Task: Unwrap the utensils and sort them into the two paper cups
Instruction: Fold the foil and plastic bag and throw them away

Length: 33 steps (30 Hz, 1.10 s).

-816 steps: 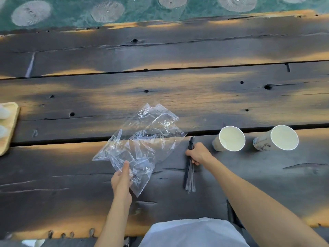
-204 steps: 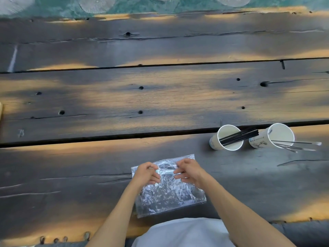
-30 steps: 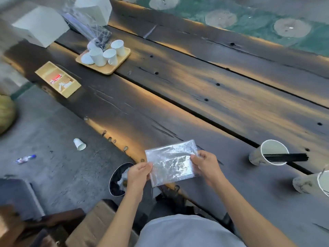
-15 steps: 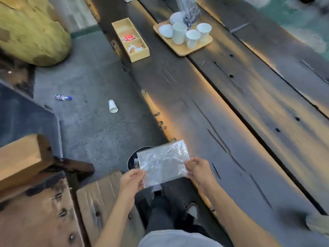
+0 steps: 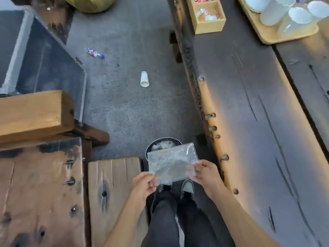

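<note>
- We see one folded plastic wrapper point(image 5: 171, 162) pinched at its corners by left hand point(image 5: 144, 183) and right hand point(image 5: 206, 172), above one black bin point(image 5: 149, 148).
- One paper cup point(image 5: 144, 79) and one bottle point(image 5: 95, 53) lie on the floor point(image 5: 128, 104).
- One wooden surface point(image 5: 249, 122) at right.

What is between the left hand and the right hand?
In the head view, the folded plastic bag spans between the left hand and right hand; both pinch its corners above the bin.
</note>
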Motion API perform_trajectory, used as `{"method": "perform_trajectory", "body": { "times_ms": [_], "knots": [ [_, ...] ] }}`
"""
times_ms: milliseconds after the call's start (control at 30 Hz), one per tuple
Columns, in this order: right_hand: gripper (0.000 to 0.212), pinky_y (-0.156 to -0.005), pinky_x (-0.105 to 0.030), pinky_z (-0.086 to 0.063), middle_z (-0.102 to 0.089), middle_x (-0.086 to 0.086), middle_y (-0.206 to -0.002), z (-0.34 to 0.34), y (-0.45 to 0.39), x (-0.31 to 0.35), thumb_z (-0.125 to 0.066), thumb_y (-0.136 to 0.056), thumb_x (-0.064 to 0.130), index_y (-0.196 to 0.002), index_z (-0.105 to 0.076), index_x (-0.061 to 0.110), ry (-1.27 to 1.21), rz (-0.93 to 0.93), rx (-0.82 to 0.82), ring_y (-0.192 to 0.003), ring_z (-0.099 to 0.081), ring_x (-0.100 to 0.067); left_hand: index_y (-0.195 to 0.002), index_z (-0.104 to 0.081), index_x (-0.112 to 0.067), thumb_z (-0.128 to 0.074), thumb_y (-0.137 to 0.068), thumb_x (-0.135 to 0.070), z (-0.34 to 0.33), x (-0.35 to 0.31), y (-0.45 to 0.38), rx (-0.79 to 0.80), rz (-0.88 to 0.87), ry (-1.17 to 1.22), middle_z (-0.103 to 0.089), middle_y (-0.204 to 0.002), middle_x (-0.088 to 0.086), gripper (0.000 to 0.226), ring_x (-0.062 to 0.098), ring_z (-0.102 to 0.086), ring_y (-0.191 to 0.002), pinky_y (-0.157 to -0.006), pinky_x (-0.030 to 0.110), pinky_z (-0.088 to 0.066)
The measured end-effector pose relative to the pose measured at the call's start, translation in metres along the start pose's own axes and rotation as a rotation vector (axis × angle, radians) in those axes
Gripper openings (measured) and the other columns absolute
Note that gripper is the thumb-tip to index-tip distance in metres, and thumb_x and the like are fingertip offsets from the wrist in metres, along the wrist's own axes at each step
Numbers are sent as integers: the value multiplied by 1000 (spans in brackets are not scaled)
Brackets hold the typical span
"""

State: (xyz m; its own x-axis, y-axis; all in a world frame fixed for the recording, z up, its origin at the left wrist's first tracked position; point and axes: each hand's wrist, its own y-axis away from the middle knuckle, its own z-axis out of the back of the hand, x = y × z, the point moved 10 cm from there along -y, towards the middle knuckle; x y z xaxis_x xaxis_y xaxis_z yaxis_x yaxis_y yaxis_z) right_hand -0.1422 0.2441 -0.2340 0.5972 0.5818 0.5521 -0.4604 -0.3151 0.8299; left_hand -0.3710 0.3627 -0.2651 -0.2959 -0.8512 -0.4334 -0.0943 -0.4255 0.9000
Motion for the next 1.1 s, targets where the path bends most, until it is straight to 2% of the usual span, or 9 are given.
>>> {"method": "perform_trajectory", "body": {
  "times_ms": [133,200,400,533,733,800,900,967,1100],
  "knots": [
    [14,-79,-44,-52,-74,-12,-91,-10,-69,-43,-43,-99,-2,-93,-55,3,-17,-90,-25,-81,-63,-27,-103,-63,0,-59,-93,1,-1,37,-61,-75,90,141,-64,-70,10,11,15,-58,-55,-52,24,-49],
    [14,-74,-35,-54,-74,-11,-98,-15,-103,-65,-44,-101,2,-96,-57,1,-19,-138,-57,-83,-67,-22,-107,-63,3,-59,-93,2,-2,55,-94,-104,120,183,-59,-62,6,14,11,-53,-49,-55,24,-48],
    [10,-79,-37,-61,-76,-10,-101,-29,-207,-134,-53,-99,6,-97,-62,9,-30,-212,-159,-88,-72,-18,-93,-62,1,-55,-96,4,-13,109,-196,-171,198,322,-56,-52,1,8,12,-43,-51,-63,25,-47],
    [10,-64,-31,-58,-77,-12,-101,-39,-262,-159,-60,-94,3,-91,-61,12,-32,-214,-202,-94,-74,-23,-89,-62,0,-58,-93,6,-11,130,-244,-234,199,331,-56,-66,10,8,16,-51,-58,-63,27,-49],
    [14,-72,-30,-61,-76,-14,-99,-46,-304,-178,-59,-93,0,-86,-59,12,8,-195,-220,-86,-73,-23,-79,-61,-3,-57,-94,5,-10,139,-297,-264,173,330,-52,-62,9,17,15,-47,-55,-60,24,-47],
    [6,-67,-26,-60,-74,-14,-99,-46,-312,-182,-57,-96,2,-96,-62,5,37,-182,-221,-74,-70,-17,-79,-60,-3,-58,-94,4,-13,140,-309,-242,171,327,-51,-63,8,17,14,-45,-56,-59,24,-47],
    [16,-62,-21,-60,-72,-17,-104,-44,-323,-186,-54,-98,2,-112,-61,-3,65,-168,-224,-69,-68,-16,-78,-61,-4,-62,-93,2,-13,143,-323,-236,165,308,-55,-67,8,17,14,-52,-59,-54,18,-52],
    [13,-67,-24,-61,-71,-16,-107,-42,-326,-187,-52,-99,2,-107,-62,2,81,-162,-229,-71,-71,-17,-82,-62,-4,-66,-92,-4,-12,146,-327,-242,170,323,-62,-74,9,11,14,-60,-67,-60,18,-56],
    [11,-64,-22,-59,-71,-16,-101,-39,-321,-191,-56,-97,2,-105,-63,5,87,-158,-233,-72,-69,-18,-83,-61,-2,-73,-88,-9,-9,156,-325,-261,207,312,-64,-82,11,15,16,-65,-78,-92,31,-56]
  ]
}}
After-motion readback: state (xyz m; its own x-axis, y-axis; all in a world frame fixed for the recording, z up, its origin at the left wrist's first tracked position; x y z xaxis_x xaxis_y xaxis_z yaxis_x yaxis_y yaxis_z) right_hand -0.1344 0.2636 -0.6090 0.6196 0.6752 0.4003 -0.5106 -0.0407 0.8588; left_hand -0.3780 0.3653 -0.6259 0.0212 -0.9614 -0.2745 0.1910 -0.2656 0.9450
